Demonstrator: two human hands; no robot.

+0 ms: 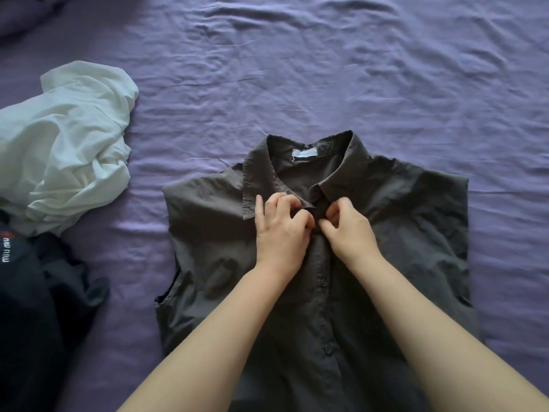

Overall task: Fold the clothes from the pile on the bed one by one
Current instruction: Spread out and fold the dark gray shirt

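**Inspector:** State of the hands?

**Assessor:** Both are together at the top of the placket, just below the collar. The left hand (282,230) has its fingers curled, pinching the cloth edge on its side; the right hand (347,230) pinches the facing edge, thumb and forefinger closed on the fabric. The fingertips nearly meet. Judged purpose: fastening the top button, though the button itself is hidden under the fingers, so I cannot confirm it.

**Inspector:** And the garment?

**Assessor:** A dark grey sleeveless shirt (416,233) lies front-up and spread flat on the bed (356,69), collar (350,162) pointing away from the person, a white label (305,153) showing inside the neck. Lower buttons (323,282) down the placket appear closed. Laid flat like this, the front panels line up, which likely explains closing the neck first: it keeps the front from shifting once folding begins.

**Inspector:** Progress?

**Assessor:** No fold is visible on this shirt; I judge it is in preparation only.

**Inspector:** Surroundings?

**Assessor:** The pile sits at the person's left, well apart from the shirt: a crumpled white garment (68,150) resting partly on a black garment (38,307) with white lettering. Both unfolded, evidently awaiting their turn. The purple sheet is wrinkled throughout.

**Inspector:** Risks?

**Assessor:** The thin cloth creases readily; the chest already shows puckering left of the placket, and may need smoothing before folding.
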